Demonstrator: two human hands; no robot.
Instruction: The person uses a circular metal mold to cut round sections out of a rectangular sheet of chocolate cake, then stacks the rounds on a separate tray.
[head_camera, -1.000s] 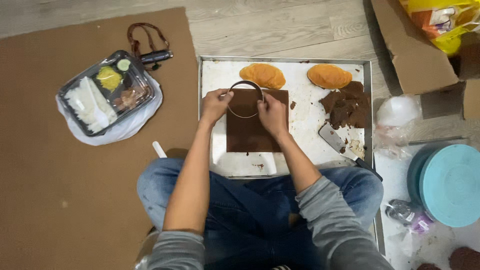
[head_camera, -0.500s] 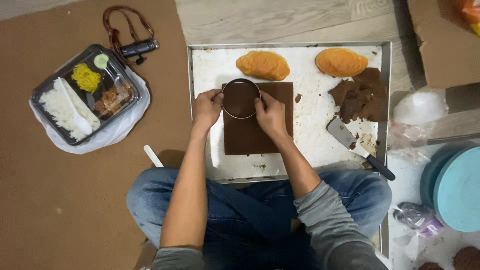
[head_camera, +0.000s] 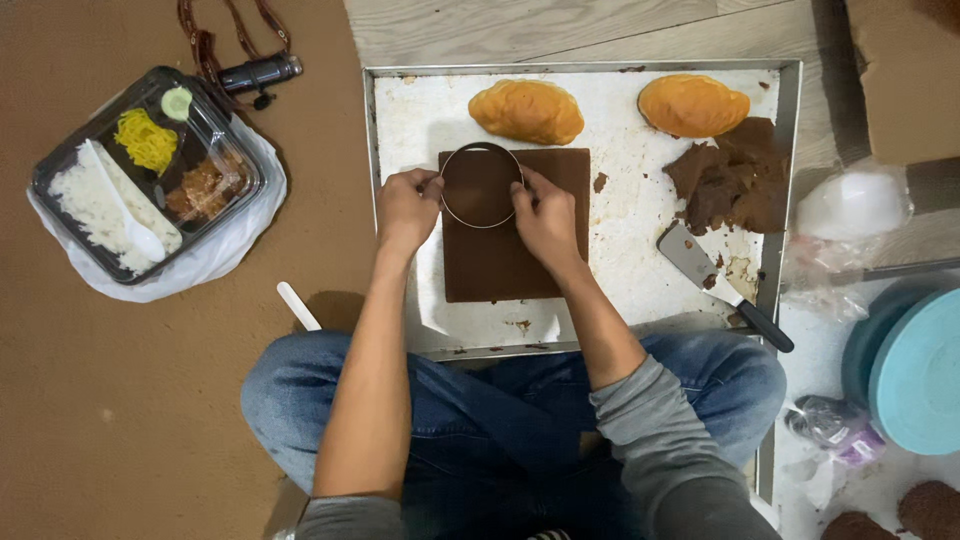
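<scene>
A flat brown slab of rolled dough (head_camera: 510, 260) lies on a floured metal tray (head_camera: 400, 100) in front of my crossed legs. A round metal ring cutter (head_camera: 481, 185) rests on the slab's far left corner. My left hand (head_camera: 405, 208) grips the ring's left side, and my right hand (head_camera: 543, 218) grips its right side. Both hands press on the rim from above. Two orange bread-like lumps (head_camera: 527, 110) (head_camera: 692, 104) sit along the tray's far edge.
A heap of brown dough scraps (head_camera: 730, 180) and a metal scraper with a black handle (head_camera: 722, 283) lie at the tray's right. A plastic meal box (head_camera: 145, 175) sits left on brown board. Teal round boards (head_camera: 915, 370) and plastic wrap are at right.
The ring cutter has come down from the slab's far edge onto its far left corner, with both hands still on it. The camera has moved closer.
</scene>
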